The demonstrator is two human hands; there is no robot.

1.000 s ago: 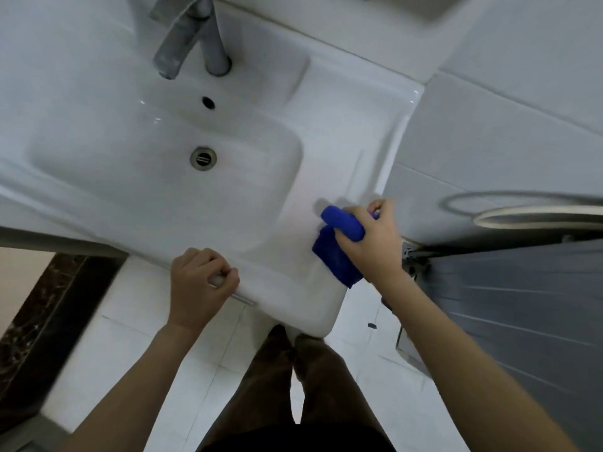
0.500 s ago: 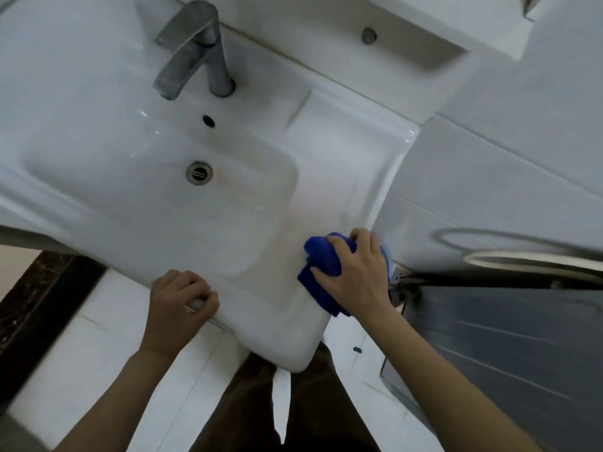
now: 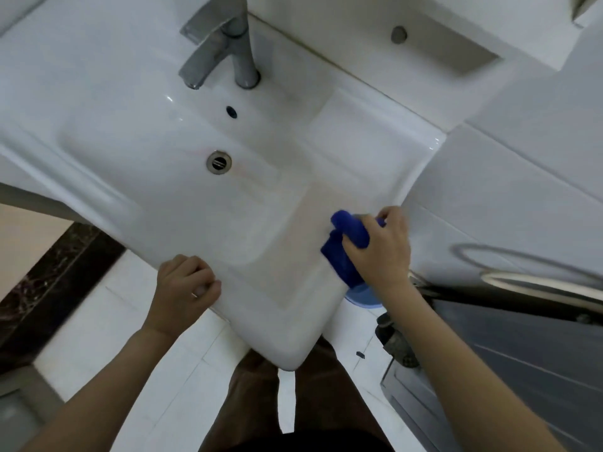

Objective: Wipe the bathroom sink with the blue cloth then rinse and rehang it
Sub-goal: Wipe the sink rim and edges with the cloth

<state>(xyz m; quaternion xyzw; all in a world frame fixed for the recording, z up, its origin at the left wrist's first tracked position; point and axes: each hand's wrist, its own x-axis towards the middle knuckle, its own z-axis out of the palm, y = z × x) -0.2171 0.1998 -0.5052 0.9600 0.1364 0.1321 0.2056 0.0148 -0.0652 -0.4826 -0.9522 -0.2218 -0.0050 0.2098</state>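
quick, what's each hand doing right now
left hand: fingers curled over the sink front edge
right hand: holds the cloth, pressing it on the sink

Bunched blue cloth [image 3: 342, 252] lies on the white sink's [image 3: 287, 262] right ledge; basin bare.

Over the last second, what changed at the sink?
The right hand, gripping the blue cloth, rubbed it slightly along the right ledge of the sink, toward the front edge and back. Same: its grip on the cloth, and the left hand holding the front rim.
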